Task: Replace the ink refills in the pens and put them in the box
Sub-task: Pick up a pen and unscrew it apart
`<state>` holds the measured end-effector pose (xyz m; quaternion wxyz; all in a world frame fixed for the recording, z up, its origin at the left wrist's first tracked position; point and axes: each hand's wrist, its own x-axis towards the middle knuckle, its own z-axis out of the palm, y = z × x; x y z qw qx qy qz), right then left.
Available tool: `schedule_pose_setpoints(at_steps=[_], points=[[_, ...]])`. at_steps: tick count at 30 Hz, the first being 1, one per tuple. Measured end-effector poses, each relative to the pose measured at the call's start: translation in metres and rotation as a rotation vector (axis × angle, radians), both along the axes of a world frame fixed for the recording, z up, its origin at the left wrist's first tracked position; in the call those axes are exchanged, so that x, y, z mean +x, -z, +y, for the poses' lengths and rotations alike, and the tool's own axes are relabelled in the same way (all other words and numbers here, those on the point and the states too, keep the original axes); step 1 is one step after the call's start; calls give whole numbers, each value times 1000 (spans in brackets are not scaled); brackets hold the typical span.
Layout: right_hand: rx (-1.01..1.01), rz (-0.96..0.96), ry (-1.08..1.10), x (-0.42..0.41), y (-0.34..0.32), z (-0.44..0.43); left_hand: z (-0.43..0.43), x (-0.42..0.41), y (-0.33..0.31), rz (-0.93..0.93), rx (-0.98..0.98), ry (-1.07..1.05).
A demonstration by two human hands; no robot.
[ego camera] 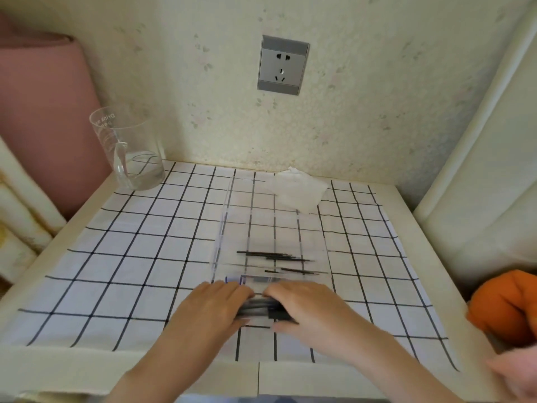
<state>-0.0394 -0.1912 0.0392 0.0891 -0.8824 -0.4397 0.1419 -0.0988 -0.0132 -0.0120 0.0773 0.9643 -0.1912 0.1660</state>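
A white table (87, 216) is seen covered by a white cloth with a black grid (139, 257), set against a pale speckled wall bearing a grey socket (282, 65). A glass jug (130, 149) with a little water is placed at the back left corner, and a crumpled tissue (296, 189) at the back. A clear box (232, 205) is laid on the cloth, with thin dark refills (273, 255) lying crosswise near its front end. A bundle of dark pens (260, 308) is held just in front of the box, long axis running left to right, gripped between the curled left hand (215, 303) and the curled right hand (308, 306).
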Motion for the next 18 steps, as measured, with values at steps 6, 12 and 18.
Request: schedule_pose_setpoints(at_steps=[6,12,18], points=[[109,22,81,-10,37,-11,0,-6,33,8,-89,-9],[205,19,184,-12,45,-30,6,-6,42,-9,-141,-98],[268,-87,202,-22,64,-37,12,-10,37,106,-266,-137]])
